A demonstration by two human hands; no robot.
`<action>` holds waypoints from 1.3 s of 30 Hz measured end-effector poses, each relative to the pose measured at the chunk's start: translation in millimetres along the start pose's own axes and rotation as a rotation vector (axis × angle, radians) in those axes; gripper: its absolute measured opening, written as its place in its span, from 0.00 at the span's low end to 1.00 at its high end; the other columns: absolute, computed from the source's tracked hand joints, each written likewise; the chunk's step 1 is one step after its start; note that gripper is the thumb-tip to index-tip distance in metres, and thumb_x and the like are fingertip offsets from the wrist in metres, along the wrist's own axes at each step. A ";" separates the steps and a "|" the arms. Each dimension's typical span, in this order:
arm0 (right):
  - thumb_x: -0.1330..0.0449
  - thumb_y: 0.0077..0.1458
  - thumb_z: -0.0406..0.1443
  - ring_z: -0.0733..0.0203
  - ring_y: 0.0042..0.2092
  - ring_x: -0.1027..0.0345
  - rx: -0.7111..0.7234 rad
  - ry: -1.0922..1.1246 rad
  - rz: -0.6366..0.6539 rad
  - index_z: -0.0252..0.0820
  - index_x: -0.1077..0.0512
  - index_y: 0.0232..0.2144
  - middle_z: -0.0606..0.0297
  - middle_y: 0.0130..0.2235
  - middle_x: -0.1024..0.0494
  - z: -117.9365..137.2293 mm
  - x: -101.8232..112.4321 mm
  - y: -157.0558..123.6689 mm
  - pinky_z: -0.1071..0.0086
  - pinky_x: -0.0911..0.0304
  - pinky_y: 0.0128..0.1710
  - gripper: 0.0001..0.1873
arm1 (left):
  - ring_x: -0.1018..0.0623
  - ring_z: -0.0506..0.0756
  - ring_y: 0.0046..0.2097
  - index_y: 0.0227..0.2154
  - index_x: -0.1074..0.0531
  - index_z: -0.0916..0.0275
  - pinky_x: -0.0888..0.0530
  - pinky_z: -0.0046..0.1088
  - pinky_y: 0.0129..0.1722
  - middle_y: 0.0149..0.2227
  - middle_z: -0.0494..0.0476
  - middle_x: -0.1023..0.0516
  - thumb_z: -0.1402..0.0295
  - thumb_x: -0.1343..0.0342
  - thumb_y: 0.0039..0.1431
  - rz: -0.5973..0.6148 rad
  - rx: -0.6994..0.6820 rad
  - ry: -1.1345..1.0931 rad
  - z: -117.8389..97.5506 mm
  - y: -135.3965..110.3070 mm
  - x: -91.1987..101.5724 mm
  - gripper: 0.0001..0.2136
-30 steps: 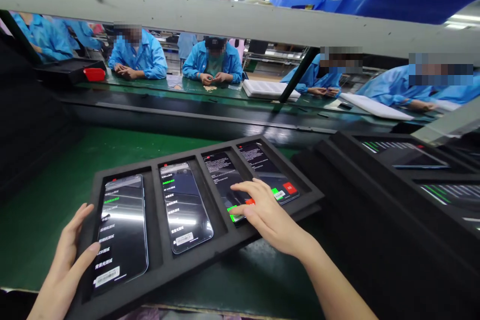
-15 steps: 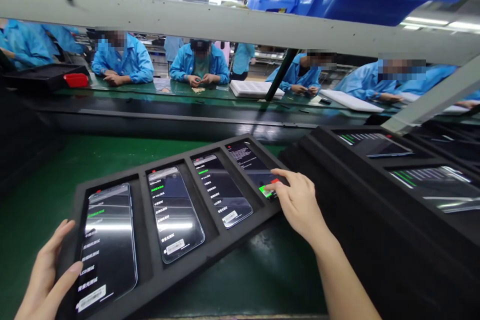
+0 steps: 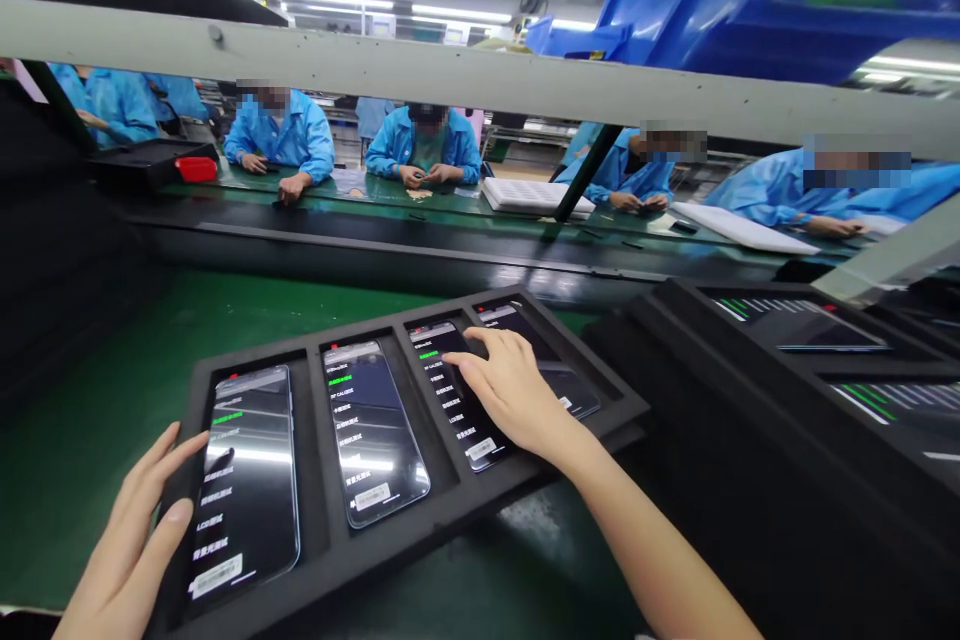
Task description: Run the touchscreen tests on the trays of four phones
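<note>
A black foam tray (image 3: 480, 505) lies tilted on the bench, with several smartphones in its slots, their screens lit with text lists. My left hand (image 3: 139, 530) is open at the tray's left end, fingers apart, with the index fingertip and thumb by the edge of the leftmost phone (image 3: 251, 480). To its right is a second phone (image 3: 382, 430). My right hand (image 3: 510, 385) is over the third phone (image 3: 442, 400), thumb tip at the upper part of its screen and index finger stretched out. That hand and wrist partly cover the rightmost phone (image 3: 536, 340).
Dark foam trays (image 3: 750, 440) holding more phones are stacked at the right. The bench top is green (image 3: 82, 480). A pale shelf beam (image 3: 450, 70) crosses above, carrying a blue bin (image 3: 675, 0). Beyond a black rail, people in blue jackets (image 3: 300, 135) sit at another bench.
My right hand has moved left from the rightmost phone to the third one. The rightmost phone's red and green patches are gone from view. My left index finger now reaches over the leftmost phone.
</note>
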State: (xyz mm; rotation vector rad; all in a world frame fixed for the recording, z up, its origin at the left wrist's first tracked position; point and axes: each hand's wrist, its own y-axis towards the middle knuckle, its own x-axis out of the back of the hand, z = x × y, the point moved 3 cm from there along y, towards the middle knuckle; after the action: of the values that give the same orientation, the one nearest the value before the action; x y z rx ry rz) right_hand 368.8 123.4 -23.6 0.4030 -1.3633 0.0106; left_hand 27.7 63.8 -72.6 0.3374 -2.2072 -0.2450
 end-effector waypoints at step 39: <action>0.63 0.62 0.44 0.51 0.52 0.40 -0.281 -0.030 -0.193 0.51 0.23 0.37 0.61 0.49 0.31 -92.4 -3.5 -1.7 0.46 0.50 0.54 0.27 | 0.26 0.62 0.51 0.49 0.31 0.48 0.25 0.43 0.44 0.62 0.49 0.40 0.47 0.65 0.56 0.138 -0.027 0.149 0.6 26.5 11.6 0.25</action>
State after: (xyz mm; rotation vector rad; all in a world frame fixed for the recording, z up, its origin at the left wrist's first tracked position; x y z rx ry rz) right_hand 455.9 149.0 -41.1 0.2967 -1.3281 -0.3435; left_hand 16.3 85.1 -56.7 0.1811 -2.0676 -0.1684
